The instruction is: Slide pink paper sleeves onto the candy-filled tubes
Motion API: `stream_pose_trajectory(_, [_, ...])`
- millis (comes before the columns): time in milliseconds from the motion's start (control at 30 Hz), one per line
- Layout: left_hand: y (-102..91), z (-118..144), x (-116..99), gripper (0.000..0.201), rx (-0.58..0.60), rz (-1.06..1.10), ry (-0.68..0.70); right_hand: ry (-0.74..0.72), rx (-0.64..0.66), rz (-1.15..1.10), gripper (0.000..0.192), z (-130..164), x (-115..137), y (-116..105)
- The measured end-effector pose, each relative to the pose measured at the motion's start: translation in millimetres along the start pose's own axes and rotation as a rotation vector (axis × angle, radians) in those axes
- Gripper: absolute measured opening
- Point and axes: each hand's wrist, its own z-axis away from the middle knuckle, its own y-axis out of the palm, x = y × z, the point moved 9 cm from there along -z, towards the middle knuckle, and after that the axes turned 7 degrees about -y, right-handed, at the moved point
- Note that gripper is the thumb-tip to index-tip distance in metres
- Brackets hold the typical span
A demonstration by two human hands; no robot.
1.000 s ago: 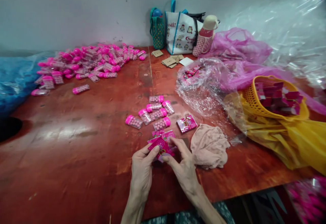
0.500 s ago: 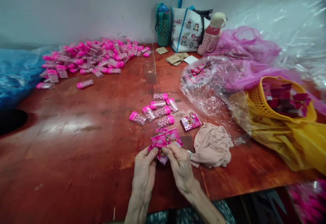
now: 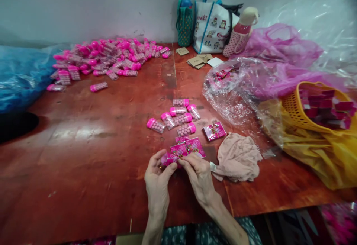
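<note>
**Item: pink sachet, held at near table edge**

Left hand [image 3: 157, 180] and right hand [image 3: 198, 174] both pinched one small pink sachet [image 3: 170, 159] between fingertips, just above the red table [image 3: 92, 126]. More sachets [image 3: 189, 146] lay just beyond; capsule tubes [image 3: 178, 118] farther off; cloth [image 3: 238, 157] to the right. Judgement: a fingertip grip at the sachet's edges suited best, keeping it flat.

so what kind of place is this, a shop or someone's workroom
Most likely a small packing workroom, not a shop. A heap of pink-capped candy tubes lies loose on a worn red table, a yellow basket holds pink cartons, and both hands work a pink packet.
</note>
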Motion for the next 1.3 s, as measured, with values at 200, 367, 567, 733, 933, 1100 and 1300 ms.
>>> stream_pose_trajectory(200, [-1.0, 16.2, -38.9, 0.027, -0.059, -0.274, 0.412, -0.096, 0.064, 0.089, 0.033, 3.1, 4.1, 9.8])
stream_pose_trajectory(367, [6.1, 14.6, -45.8, 0.01, 0.09, -0.431, 0.435, -0.123, 0.128, 0.128, 0.035, 3.7, 3.0, 15.6])
stream_pose_trajectory(567, [-1.3, 0.3, -37.5, 0.005, 0.187, -0.26, 0.233, -0.174, 0.239, 0.15, 0.033, 3.5, 12.8, 21.2])
stream_pose_trajectory(733, [-34.6, -15.0, -29.2, 0.007, -0.062, 0.057, 0.078, -0.101, 0.144, 0.243, 0.028, -17.7, 10.7, 3.4])
stream_pose_trajectory(933, [-53.7, -26.7, -29.3, 0.011, -0.198, 0.257, 0.006, -0.014, -0.1, 0.496, 0.031, -61.0, -13.8, 0.5])
stream_pose_trajectory(1100, [-53.4, -30.3, -28.5, 0.004, -0.214, 0.387, -0.074, -0.032, -0.144, 0.526, 0.022, -66.0, -20.6, 16.6])
stream_pose_trajectory(1300, [-54.4, -28.0, -24.2, 0.031, -0.265, 0.498, -0.202, -0.099, -0.16, 0.361, 0.019, -61.0, -13.4, 16.8])
